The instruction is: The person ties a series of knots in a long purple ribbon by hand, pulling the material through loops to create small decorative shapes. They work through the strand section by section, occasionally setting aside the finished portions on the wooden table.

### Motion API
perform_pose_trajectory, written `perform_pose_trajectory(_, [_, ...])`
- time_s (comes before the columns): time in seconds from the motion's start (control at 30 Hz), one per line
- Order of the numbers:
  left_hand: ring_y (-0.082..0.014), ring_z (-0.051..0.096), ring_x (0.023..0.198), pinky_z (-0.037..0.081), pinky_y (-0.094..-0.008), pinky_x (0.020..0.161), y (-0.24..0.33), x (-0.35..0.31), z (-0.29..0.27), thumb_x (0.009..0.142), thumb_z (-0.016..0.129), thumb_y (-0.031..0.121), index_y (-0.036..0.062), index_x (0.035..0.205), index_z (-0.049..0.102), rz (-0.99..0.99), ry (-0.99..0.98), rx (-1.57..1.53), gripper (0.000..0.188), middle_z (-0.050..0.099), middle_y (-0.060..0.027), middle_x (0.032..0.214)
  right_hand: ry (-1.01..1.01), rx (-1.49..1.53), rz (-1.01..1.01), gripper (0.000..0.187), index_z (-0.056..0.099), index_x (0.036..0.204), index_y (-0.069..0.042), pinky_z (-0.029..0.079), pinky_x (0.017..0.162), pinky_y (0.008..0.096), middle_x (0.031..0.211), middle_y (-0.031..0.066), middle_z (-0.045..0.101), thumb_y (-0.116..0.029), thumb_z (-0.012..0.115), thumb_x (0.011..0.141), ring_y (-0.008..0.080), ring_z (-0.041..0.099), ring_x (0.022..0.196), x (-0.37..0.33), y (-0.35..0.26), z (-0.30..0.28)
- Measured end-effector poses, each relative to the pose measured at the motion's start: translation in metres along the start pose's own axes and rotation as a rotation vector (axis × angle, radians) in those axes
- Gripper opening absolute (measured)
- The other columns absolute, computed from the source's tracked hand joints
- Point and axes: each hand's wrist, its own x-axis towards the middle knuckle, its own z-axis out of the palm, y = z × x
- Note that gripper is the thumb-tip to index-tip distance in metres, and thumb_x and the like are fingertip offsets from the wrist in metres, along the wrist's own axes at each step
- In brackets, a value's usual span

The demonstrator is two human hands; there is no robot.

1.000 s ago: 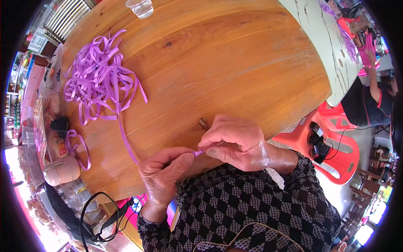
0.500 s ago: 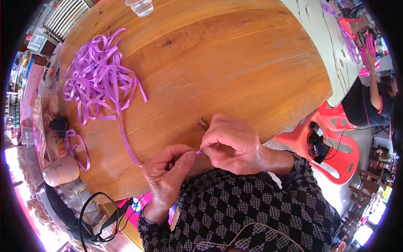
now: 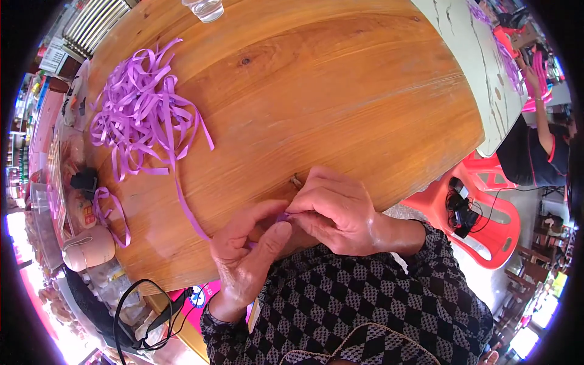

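Two hands work together over one wooden tabletop (image 3: 340, 103). One purple ribbon (image 3: 180, 194) runs from a single tangled pile (image 3: 143, 109) at the upper left, down across the wood and into the left hand (image 3: 240, 258); a short bit of it shows again between the two sets of fingertips, near the tabletop's front edge. The right hand (image 3: 337, 210) has its grip closed there, thumb and forefinger pinching that bit. The left thumb and forefinger curve on either side of it, tips parted; whether the left grip clamps the ribbon cannot be told. The pile's loops overlap too much to count.

One purple loop (image 3: 126, 228) lies apart near the left edge, just beside one pink rounded object (image 3: 89, 248). One clear cup (image 3: 205, 10) stands at the far edge. To the right are one white tabletop (image 3: 477, 79) with dark veining, red plastic seating (image 3: 504, 243) bearing black corded gear (image 3: 462, 218), and one other person's bare arm (image 3: 541, 125).
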Motion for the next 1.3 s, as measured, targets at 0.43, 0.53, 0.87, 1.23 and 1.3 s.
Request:
perform_pose_trajectory(0.43, [-0.0083, 0.055, 0.063, 0.046, -0.0195, 0.055, -0.006, -0.001, -0.005, 0.084, 0.061, 0.007, -0.0045, 0.094, 0.058, -0.264, -0.078, -0.261, 0.015, 0.061, -0.0054, 0.078, 0.046, -0.031, -0.02, 0.019, 0.058, 0.082, 0.001, 0.042, 0.052, 0.0305, 0.072, 0.0098, 0.059, 0.008, 0.067, 0.067, 0.0234, 0.054, 0.06, 0.002, -0.01, -0.005])
perform_pose_trajectory(0.53, [-0.0078, 0.054, 0.06, 0.044, -0.0189, 0.053, -0.009, -0.002, -0.005, 0.084, 0.061, 0.007, -0.0046, 0.093, 0.058, -0.25, -0.075, -0.27, 0.015, 0.06, -0.0045, 0.075, -0.004, 0.018, 0.033, 0.017, 0.059, 0.082, 0.001, 0.042, 0.054, 0.0307, 0.073, 0.0093, 0.059, 0.007, 0.067, 0.069, 0.0229, 0.054, 0.06, 0.001, -0.011, -0.008])
perform_pose_trajectory(0.87, [-0.0052, 0.049, 0.054, 0.037, -0.0174, 0.046, -0.007, -0.002, -0.005, 0.081, 0.064, 0.007, -0.0036, 0.087, 0.06, -0.243, -0.073, -0.238, 0.013, 0.058, -0.0016, 0.068, -0.119, 0.026, 0.079, 0.013, 0.06, 0.083, -0.002, 0.04, 0.054, 0.0317, 0.071, 0.0068, 0.058, 0.002, 0.066, 0.073, 0.0225, 0.053, 0.062, 0.01, -0.016, -0.016])
perform_pose_trajectory(1.23, [-0.0069, 0.048, 0.05, 0.036, -0.0187, 0.043, -0.008, 0.001, -0.005, 0.076, 0.068, 0.01, -0.0028, 0.081, 0.06, -0.306, -0.079, -0.331, 0.015, 0.059, -0.0039, 0.066, -0.103, 0.08, 0.044, 0.017, 0.061, 0.085, -0.003, 0.041, 0.056, 0.0308, 0.075, 0.0054, 0.06, 0.001, 0.069, 0.071, 0.0217, 0.053, 0.064, 0.009, -0.014, -0.013])
perform_pose_trajectory(1.3, [-0.0098, 0.05, 0.048, 0.037, -0.0199, 0.043, -0.007, 0.002, -0.005, 0.073, 0.069, 0.011, -0.0028, 0.077, 0.06, -0.312, -0.063, -0.305, 0.017, 0.06, -0.0076, 0.064, -0.104, 0.083, 0.052, 0.017, 0.061, 0.085, -0.003, 0.041, 0.056, 0.0307, 0.075, 0.0054, 0.06, 0.001, 0.069, 0.071, 0.0215, 0.053, 0.064, 0.009, -0.013, -0.013])
